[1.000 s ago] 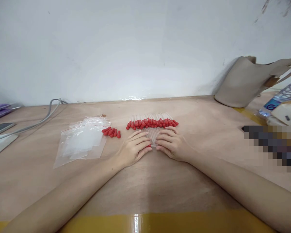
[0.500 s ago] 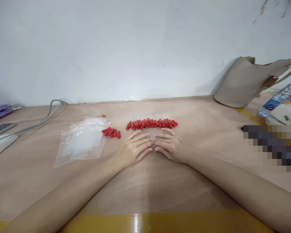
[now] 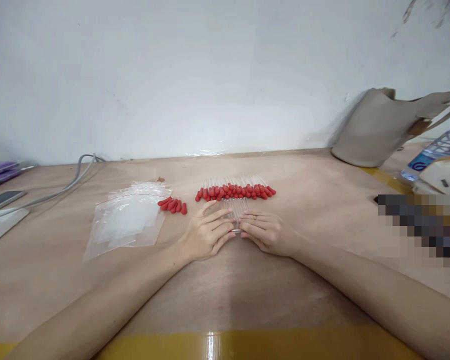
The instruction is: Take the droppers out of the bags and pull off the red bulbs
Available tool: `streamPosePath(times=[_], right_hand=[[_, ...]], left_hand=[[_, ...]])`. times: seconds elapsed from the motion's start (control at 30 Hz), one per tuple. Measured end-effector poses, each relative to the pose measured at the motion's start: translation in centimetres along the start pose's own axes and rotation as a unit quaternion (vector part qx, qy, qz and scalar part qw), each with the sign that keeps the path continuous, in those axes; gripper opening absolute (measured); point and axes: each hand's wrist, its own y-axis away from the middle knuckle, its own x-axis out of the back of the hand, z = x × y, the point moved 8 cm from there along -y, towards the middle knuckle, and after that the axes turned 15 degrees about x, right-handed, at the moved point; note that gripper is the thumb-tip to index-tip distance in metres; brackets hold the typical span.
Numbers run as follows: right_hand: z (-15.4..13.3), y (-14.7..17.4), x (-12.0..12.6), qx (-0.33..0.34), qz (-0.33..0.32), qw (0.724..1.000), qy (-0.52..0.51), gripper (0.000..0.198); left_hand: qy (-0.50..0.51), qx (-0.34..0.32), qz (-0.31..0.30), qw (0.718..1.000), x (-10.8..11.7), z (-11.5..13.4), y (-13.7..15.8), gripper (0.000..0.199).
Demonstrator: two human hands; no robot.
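Note:
A flat bunch of thin clear glass tubes [image 3: 237,206] lies on the table, its near ends between my fingers. My left hand [image 3: 209,231] presses the bunch from the left, thumb at the near ends and index finger lifted a little. From the right, my right hand [image 3: 267,231] bears on it with fingers held together. Part of the tubes is hidden under the fingers. Just beyond lies a row of glass droppers with red rubber bulbs [image 3: 235,191], bulbs towards me. Several loose red rubber bulbs [image 3: 172,205] lie left of my left hand.
Clear zip bags [image 3: 125,220] are piled at the left. A grey cable [image 3: 65,187], a phone [image 3: 3,199] and purple packs [image 3: 0,172] lie further left. At the right stand a beige bag [image 3: 378,130] and a plastic bottle [image 3: 435,150]. A white wall [image 3: 210,80] closes the back.
My right hand has drawn its fingers together and shifted slightly right, showing more of the tubes. The left fingers have bent a little, the index finger rising. The droppers and bags have not moved.

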Motion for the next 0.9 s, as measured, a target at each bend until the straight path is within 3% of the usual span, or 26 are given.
streamPosePath(times=[0.67, 0.73, 0.9], right_hand=[[-0.5, 0.8, 1.2, 0.057, -0.009, 0.998, 0.032, 0.021], [0.6, 1.5, 1.7, 0.019, 0.006, 0.999, 0.034, 0.023], [4.5, 3.6, 1.9, -0.166, 0.016, 0.984, 0.07, 0.02]], left_hand=[[0.02, 0.022, -0.038, 0.999, 0.7, -0.8, 1.2, 0.009], [0.012, 0.061, -0.035, 0.997, 1.2, -2.1, 1.6, 0.012], [0.015, 0.23, 0.024, 0.973, 3.7, -7.6, 1.9, 0.018]])
